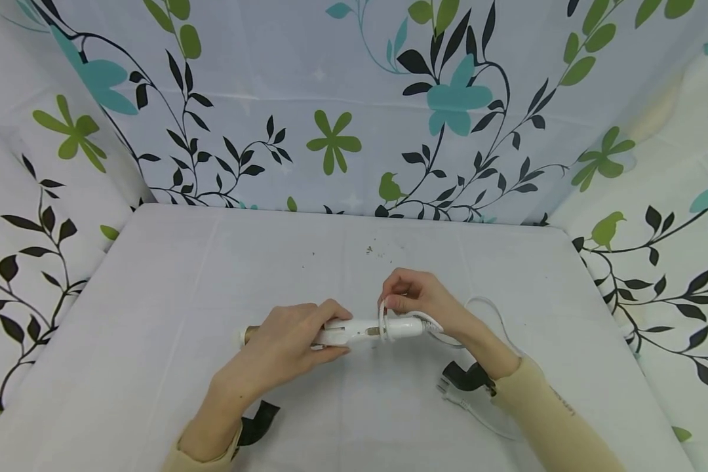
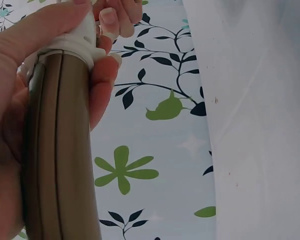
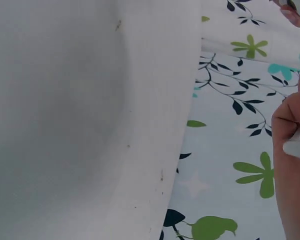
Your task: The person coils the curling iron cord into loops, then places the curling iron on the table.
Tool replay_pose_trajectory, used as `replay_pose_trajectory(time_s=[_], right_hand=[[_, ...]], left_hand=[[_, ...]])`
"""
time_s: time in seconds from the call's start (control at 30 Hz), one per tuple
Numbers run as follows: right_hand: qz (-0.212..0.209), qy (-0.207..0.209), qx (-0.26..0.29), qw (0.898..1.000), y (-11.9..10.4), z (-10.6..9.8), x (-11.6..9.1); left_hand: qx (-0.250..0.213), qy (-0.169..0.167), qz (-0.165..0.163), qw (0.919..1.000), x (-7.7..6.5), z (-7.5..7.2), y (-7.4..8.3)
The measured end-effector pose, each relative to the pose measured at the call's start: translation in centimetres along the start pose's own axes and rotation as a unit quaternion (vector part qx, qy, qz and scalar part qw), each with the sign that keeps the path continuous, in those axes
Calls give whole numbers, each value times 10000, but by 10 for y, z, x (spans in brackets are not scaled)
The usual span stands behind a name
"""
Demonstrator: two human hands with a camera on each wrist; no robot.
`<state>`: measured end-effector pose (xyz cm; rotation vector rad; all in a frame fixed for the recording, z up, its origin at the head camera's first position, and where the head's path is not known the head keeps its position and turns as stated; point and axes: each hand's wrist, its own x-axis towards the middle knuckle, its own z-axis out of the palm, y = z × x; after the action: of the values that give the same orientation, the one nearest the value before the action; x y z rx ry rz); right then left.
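Observation:
A curling iron [image 1: 406, 328] with a white handle and a bronze barrel [image 2: 72, 150] lies crosswise between the two hands. My left hand [image 1: 286, 337] grips it where barrel and handle meet, thumb along one side and fingers round the other. The barrel's end juts out to the left of that hand. With thumb and fingertips, my right hand [image 1: 417, 296] pinches the white cord [image 1: 382, 311], which loops round the handle. More of the cord trails behind the right wrist. In the right wrist view only part of the right hand [image 3: 292, 170] shows, at the right edge.
The cord's plug [image 1: 445, 387] hangs near the right forearm, beside a black wrist strap [image 1: 466, 375]. Another black strap [image 1: 259, 423] is at the left wrist. A white cloth covers the table [image 1: 153, 295], with small specks [image 1: 373, 250] toward the back. Leaf-patterned curtains [image 1: 330, 78] surround it.

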<state>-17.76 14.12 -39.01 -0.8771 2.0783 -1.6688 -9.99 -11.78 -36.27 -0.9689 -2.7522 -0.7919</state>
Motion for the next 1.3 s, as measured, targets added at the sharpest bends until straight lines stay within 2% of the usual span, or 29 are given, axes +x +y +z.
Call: replay_pose_trajectory(time_s=[0.13, 0.2, 0.3, 0.33, 0.37, 0.4, 0.47, 0.53, 0.63, 0.73, 0.8, 0.93, 1.1, 1.2, 1.3], right_hand=[[-18, 490, 235, 9985, 9, 9, -2], [-41, 692, 147, 9975, 13, 16, -3], [-143, 846, -493, 9951, 18, 26, -6], [-170, 876, -860, 9923, 19, 29, -8], [-219, 864, -1487, 9849, 20, 32, -11], [-186, 875, -1882, 9780, 20, 35, -13], [64, 863, -2095, 9740, 19, 40, -17], [373, 800, -2074, 9743, 17, 45, -21], [789, 880, -1202, 9857, 14, 50, -24], [527, 946, -1199, 9869, 12, 56, -26], [176, 981, -1443, 9845, 10, 61, -27], [-334, 1058, -2287, 9672, 5, 69, -30], [-650, 1139, -3408, 9310, -4, 75, -36], [-741, 1125, -3896, 9111, -10, 77, -39], [-840, 1044, -4117, 9014, -18, 78, -42]], left_hand=[[41, 69, -1, 10000, 0, -1, 0], [-22, 43, -44, 10000, 0, -2, 0], [-151, 100, -106, 9998, -1, -3, 0], [-170, 152, -89, 9997, -1, -4, -1], [-184, 219, -71, 9996, 0, -4, -1], [-189, 305, -48, 9993, 0, -4, -2], [-223, 464, -42, 9987, 0, -5, -4], [-345, 573, -65, 9977, 0, -5, -5], [-596, 672, -174, 9958, 0, -6, -6], [-648, 752, -234, 9948, 0, -7, -6], [-630, 785, -293, 9945, -1, -7, -6], [-613, 767, -470, 9941, -1, -8, -6], [-383, 849, -655, 9935, -1, -9, -7], [-258, 873, -729, 9932, -1, -9, -9], [-76, 911, -839, 9923, -1, -9, -11]])
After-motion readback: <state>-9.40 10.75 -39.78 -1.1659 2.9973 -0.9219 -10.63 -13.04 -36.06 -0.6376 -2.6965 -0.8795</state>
